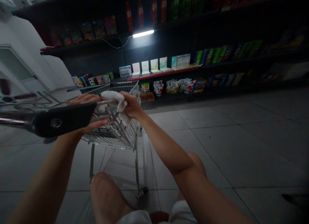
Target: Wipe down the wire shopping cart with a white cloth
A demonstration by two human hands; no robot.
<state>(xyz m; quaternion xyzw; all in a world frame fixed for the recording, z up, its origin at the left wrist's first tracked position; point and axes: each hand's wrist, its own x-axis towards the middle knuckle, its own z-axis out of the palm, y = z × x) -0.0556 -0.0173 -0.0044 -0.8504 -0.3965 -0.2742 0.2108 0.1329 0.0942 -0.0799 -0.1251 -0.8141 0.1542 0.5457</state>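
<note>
Nothing can be read — the labels on the shelf packets (176,86) and bottles (154,11) are too small and dim.

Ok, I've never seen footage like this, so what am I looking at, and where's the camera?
No machine here: this is one picture from a camera worn on a person's head, looking forward and down, so those arms are the wearer's own. The left hand is around the black handle of a wire shopping cart. The right hand holds a white cloth at the cart's rim. Below are grey floor tiles and the person's knees; ahead, dark shelves hold colourful packaged goods under a strip light.
</note>
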